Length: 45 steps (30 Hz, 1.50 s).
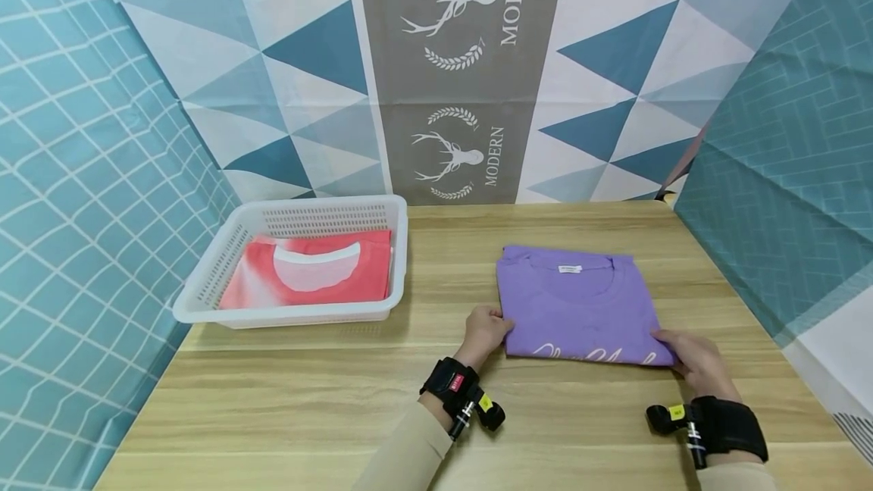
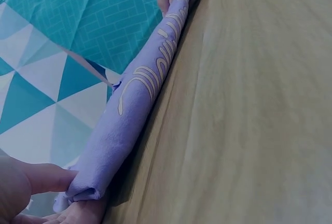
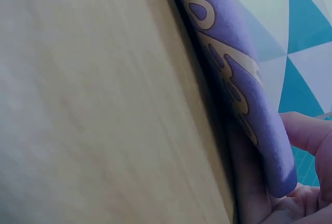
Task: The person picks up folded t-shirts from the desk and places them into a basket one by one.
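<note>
A folded purple T-shirt (image 1: 580, 301) with cream lettering along its near edge lies on the wooden table, collar and white label facing away. My left hand (image 1: 486, 333) pinches its left side near the front corner, thumb on top and fingers beneath, as the left wrist view of the shirt (image 2: 119, 130) shows. At the opposite front corner my right hand (image 1: 699, 362) grips the fabric the same way. In the right wrist view, fingers (image 3: 249, 177) reach under the shirt's rolled edge (image 3: 259, 115) while the thumb presses from above.
A white plastic basket (image 1: 300, 314) stands at the back left of the table (image 1: 307, 400). Inside it lies a folded red and white shirt (image 1: 320, 279). Patterned cloth walls rise behind the table and along both sides.
</note>
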### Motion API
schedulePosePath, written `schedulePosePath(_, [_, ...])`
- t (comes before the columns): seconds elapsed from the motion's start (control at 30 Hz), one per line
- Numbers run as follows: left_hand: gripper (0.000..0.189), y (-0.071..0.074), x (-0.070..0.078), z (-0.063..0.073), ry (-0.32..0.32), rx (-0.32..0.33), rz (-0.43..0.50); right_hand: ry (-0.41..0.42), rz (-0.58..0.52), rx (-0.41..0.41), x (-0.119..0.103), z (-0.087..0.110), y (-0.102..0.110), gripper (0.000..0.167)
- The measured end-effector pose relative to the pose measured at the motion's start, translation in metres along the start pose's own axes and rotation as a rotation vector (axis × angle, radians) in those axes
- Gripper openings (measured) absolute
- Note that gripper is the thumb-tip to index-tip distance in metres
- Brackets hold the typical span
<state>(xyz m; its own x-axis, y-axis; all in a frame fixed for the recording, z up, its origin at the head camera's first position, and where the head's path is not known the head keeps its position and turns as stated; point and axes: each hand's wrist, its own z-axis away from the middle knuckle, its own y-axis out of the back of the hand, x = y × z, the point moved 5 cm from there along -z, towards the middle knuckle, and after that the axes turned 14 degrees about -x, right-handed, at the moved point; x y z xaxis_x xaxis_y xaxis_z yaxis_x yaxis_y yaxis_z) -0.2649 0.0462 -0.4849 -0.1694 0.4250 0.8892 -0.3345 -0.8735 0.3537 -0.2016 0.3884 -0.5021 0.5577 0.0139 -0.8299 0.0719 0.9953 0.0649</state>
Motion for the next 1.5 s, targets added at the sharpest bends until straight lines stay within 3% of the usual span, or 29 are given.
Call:
schedulePosePath(0.17, [0.028, 0.005, -0.003, 0.011, -0.012, -0.047, 0.002, -0.001, 0.004, 0.028, 0.002, 0.005, -0.008, 0.022])
schedulePosePath(0.33, [0.024, 0.010, -0.008, 0.020, -0.018, -0.093, 0.009, 0.017, 0.093, 0.046, 0.001, 0.009, -0.016, 0.021])
schedulePosePath(0.47, [0.028, 0.016, -0.014, 0.029, -0.018, -0.119, -0.004, 0.025, 0.183, 0.017, 0.001, 0.011, -0.025, 0.013])
schedulePosePath(0.63, [0.033, 0.026, -0.025, 0.040, -0.035, -0.140, -0.020, 0.029, 0.266, -0.030, 0.003, 0.015, -0.038, 0.039])
schedulePosePath(0.93, [0.031, 0.047, -0.042, 0.063, -0.090, -0.169, 0.027, 0.067, 0.258, -0.129, 0.006, 0.025, -0.067, 0.025])
schedulePosePath(1.13, [0.030, 0.057, -0.051, 0.076, -0.064, -0.195, 0.006, 0.058, 0.274, -0.206, 0.013, 0.032, -0.081, 0.019])
schedulePosePath(1.37, [0.022, 0.061, -0.049, 0.073, -0.048, -0.205, 0.075, 0.046, 0.315, -0.303, 0.005, 0.027, -0.081, 0.026])
schedulePosePath(1.5, [0.018, 0.064, -0.045, 0.062, -0.052, -0.156, 0.083, 0.026, 0.357, -0.297, -0.007, 0.021, -0.076, 0.034])
